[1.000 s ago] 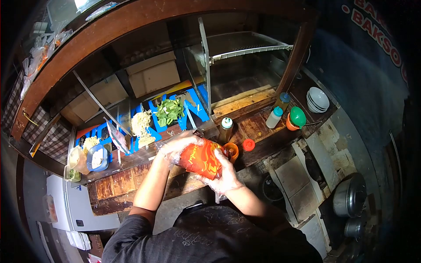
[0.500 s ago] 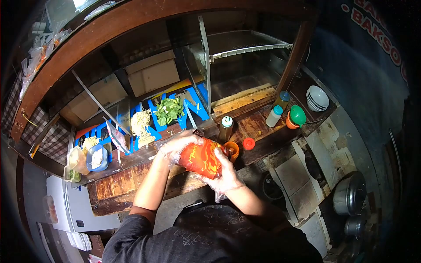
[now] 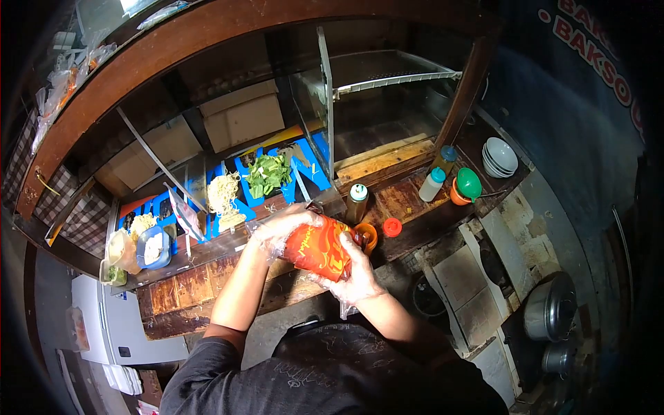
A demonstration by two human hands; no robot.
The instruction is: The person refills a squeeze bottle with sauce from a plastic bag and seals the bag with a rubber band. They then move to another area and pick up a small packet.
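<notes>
A full red sauce pouch (image 3: 319,247) with yellow lettering is tilted between my hands, its far right end at the mouth of an orange container (image 3: 371,237). My left hand (image 3: 282,232), in a clear plastic glove, wraps the pouch's left end. My right hand (image 3: 356,278), gloved the same way, grips it from the lower right with the thumb on top. The pouch and my hands partly hide the container, so I cannot see whether sauce is flowing. Just right of the container lies a red cap (image 3: 392,227). A brown sauce bottle (image 3: 357,204) with a white top stands behind it.
Noodles (image 3: 223,197) and chopped greens (image 3: 268,175) lie on a blue printed sheet in the cart. To the right stand a white squeeze bottle (image 3: 431,185), a green funnel (image 3: 469,184) and stacked bowls (image 3: 499,158). A metal pot (image 3: 551,306) sits far right.
The pouch has turned very slightly in my hands, and its printed face shows a little more to the camera. Otherwise the scene looks the same.
</notes>
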